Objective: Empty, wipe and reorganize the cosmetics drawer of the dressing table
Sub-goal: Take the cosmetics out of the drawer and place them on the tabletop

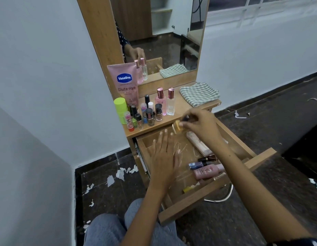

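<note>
- Emptying phase is in progress and, by my judgement, past halfway. The drawer [242, 148] stands pulled out below the dressing table top [186, 105].
- Removed items stand grouped on the left of the top: a pink Vaseline tube [125, 82], a lime-green container [121, 109], 2 clear bottles with rose caps [165, 102] and a cluster of small nail-polish bottles [149, 116].
- Right hand [200, 124] pinches a small amber bottle [178, 127] between thumb and fingertips, just above the far edge of the drawer. The bottle is blurred.
- Left hand [163, 157] lies flat, fingers spread, on the bare left part of the drawer floor.
- Still inside, right and near: a long pale palette [198, 143], a pink bottle [207, 172], 2 dark tubes [202, 162] and a yellow item [188, 189].
- Wiping not begun: the floor shows scuffs; the checked cloth [198, 94] lies folded on the far right of the top.
- Reorganizing remains outstanding.
</note>
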A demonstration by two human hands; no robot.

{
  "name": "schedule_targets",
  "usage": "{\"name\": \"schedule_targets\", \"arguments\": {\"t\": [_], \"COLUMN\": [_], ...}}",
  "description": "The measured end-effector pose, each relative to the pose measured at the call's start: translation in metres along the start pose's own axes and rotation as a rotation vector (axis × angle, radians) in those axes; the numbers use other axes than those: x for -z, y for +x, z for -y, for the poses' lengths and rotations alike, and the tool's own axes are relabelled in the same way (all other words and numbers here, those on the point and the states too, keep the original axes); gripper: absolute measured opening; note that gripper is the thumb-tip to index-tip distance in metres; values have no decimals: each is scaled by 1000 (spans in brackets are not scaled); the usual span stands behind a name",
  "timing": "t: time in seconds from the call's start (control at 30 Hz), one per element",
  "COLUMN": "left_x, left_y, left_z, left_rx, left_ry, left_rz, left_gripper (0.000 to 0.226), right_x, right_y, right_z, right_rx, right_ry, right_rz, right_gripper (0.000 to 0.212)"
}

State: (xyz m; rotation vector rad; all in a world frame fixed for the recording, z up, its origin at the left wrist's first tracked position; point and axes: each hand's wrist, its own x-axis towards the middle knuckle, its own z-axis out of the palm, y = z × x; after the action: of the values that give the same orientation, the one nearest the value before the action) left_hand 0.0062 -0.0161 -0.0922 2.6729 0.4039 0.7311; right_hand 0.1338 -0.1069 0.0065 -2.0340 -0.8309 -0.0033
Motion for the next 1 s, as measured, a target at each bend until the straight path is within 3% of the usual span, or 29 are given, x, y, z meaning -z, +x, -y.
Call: {"name": "schedule_targets", "arguments": {"t": [0.1, 0.3, 0.5, 0.63, 1.0], "left_x": [0, -2, -1, 0, 1], "left_y": [2, 3, 2, 2, 1], "left_z": [0, 1, 0, 0, 1], "left_rx": [35, 62, 74, 61, 59], "left_ry": [70, 102, 92, 87, 72], "left_rz": [10, 27, 16, 15, 40], "left_gripper": [60, 59, 58, 57, 56], "right_x": [-8, -38, -53, -60, -64], "right_y": [25, 44, 32, 21, 27], "right_z": [12, 26, 23, 10, 5], "right_rx": [-17, -38, -37, -64, -61], "right_ry": [29, -102, -69, -53, -26], "right_rz": [-149, -195, -280, -270, -230], "right_gripper": [18, 25, 31, 39, 29]}}
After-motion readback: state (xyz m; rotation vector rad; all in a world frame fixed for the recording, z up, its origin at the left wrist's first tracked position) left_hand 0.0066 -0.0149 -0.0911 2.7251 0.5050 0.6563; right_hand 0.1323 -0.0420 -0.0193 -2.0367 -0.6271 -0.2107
